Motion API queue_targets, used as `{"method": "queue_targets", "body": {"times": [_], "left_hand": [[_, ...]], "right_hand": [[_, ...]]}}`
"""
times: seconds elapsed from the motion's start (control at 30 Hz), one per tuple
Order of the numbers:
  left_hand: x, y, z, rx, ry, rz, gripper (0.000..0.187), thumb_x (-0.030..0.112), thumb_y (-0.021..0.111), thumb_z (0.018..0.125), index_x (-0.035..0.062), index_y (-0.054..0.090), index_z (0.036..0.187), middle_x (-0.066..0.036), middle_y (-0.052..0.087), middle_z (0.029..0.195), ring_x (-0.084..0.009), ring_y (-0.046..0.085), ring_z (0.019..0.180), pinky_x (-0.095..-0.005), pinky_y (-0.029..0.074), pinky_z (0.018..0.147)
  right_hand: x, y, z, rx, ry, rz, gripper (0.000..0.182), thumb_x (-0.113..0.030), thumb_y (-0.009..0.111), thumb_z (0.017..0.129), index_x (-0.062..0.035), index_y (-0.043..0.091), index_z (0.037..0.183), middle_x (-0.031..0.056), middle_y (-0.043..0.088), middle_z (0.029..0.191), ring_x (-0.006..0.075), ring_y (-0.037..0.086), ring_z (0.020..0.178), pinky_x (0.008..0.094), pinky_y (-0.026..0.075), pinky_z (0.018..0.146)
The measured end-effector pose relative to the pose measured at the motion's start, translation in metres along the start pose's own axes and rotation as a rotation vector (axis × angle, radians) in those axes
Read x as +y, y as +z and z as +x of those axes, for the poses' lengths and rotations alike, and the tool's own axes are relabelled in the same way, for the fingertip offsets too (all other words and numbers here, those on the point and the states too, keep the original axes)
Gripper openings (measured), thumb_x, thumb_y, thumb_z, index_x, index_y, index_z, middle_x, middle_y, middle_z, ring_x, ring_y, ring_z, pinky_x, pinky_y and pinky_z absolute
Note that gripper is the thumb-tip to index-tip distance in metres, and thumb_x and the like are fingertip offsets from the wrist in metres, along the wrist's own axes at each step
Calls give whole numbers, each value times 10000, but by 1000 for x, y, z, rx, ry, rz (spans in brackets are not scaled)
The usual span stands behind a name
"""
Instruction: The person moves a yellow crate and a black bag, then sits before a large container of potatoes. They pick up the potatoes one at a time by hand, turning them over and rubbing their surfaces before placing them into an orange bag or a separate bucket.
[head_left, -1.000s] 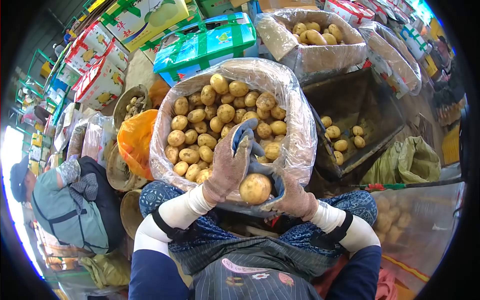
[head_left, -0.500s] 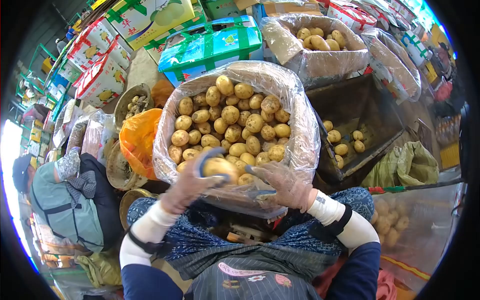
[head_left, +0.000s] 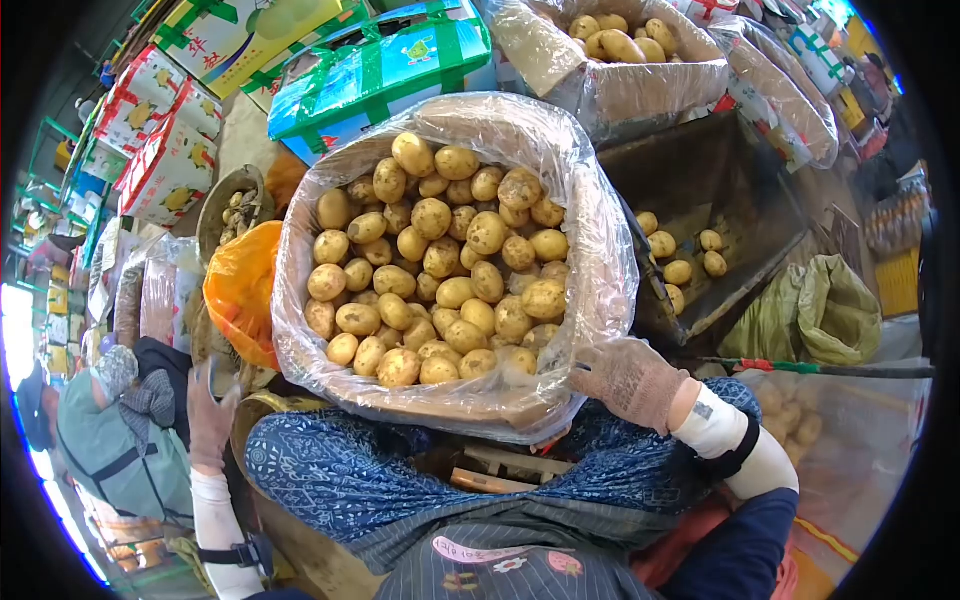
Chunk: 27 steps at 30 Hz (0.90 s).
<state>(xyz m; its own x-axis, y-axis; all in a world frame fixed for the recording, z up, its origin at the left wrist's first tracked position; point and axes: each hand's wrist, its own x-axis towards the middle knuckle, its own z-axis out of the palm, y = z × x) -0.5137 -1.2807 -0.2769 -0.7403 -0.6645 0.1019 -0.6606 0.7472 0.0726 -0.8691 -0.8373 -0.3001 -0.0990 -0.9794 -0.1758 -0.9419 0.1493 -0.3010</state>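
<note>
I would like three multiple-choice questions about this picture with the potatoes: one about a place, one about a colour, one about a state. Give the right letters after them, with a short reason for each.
1. Where does the right hand rest?
A. on the near rim of the plastic-lined box of potatoes
B. inside the dark crate
C. on the green sack

2. What colour is the bag just left of the big box?
A. blue
B. orange
C. black

3. What is the state of the left hand?
A. closed on a potato
B. gripping the plastic liner
C. open and empty, out to the left of the box

Answers: 1 A, the gloved fingers lie on the liner at the box's near right edge. 2 B, the bag beside the box is bright orange. 3 C, the glove is raised away from the box with nothing visible in it.
</note>
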Motion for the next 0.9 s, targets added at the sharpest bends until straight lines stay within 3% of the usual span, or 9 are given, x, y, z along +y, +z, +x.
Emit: {"method": "queue_targets", "body": {"times": [0.07,0.13,0.2,0.27,0.4,0.53,0.6,0.77,0.9], "left_hand": [[73,-21,45,-29,177,-252,563,74,705,778,8,517,1304,-180,602,1177,-327,570,1110,-383,440,980],[142,-17,77,-197,162,-532,541,110,693,819,32,516,1325,-147,608,1198,-297,598,1076,-374,467,951],[206,-3,101,-314,444,-427,452,66,694,832,46,571,1266,-130,605,1206,-242,622,1056,-342,489,933],[245,45,112,-252,913,-328,459,141,701,844,73,559,1276,-143,594,1216,-259,635,1018,-360,513,894],[334,107,125,-415,1019,-229,577,168,726,790,99,495,1314,-177,519,1247,-323,617,1003,-400,532,812],[381,162,146,-312,1095,-35,603,137,735,733,100,506,1289,-168,519,1215,-321,631,935,-405,534,775],[392,157,152,-504,1072,149,609,95,717,706,123,514,1280,-161,530,1191,-329,633,892,-409,530,755],[368,134,152,-509,692,-296,436,364,642,823,125,603,1185,-161,561,1101,-369,622,901,-446,510,827],[358,127,145,-698,685,-357,506,387,673,804,115,588,1222,-192,550,1139,-373,594,1026,-447,494,878]], "right_hand": [[5,2,-1,-246,44,-18,186,-141,579,825,-115,628,1002,109,619,1005,280,672,874,378,539,679],[7,6,-2,-296,73,-7,185,-167,584,833,-113,622,1005,105,624,996,284,674,861,388,538,683],[10,7,-2,-341,106,8,189,-193,589,841,-110,617,1008,101,630,987,288,677,848,399,537,687],[13,6,-3,-350,122,57,231,-253,604,849,-117,609,1035,93,630,978,286,673,844,403,529,679],[20,-1,-11,-318,142,121,271,-289,638,830,-124,603,1043,88,632,951,288,667,822,408,515,665],[19,-18,-18,-36,174,190,317,-261,661,800,-100,589,1063,105,648,919,296,670,820,419,521,671],[22,-18,-21,41,191,193,336,-261,665,797,-103,577,1081,102,639,927,289,667,815,419,519,668],[25,-23,-22,135,213,206,401,-231,706,759,-110,559,1113,92,619,982,295,651,865,398,516,699],[24,-21,-17,264,191,210,437,-232,743,749,-121,592,1144,98,633,992,303,643,875,391,513,746]]}}
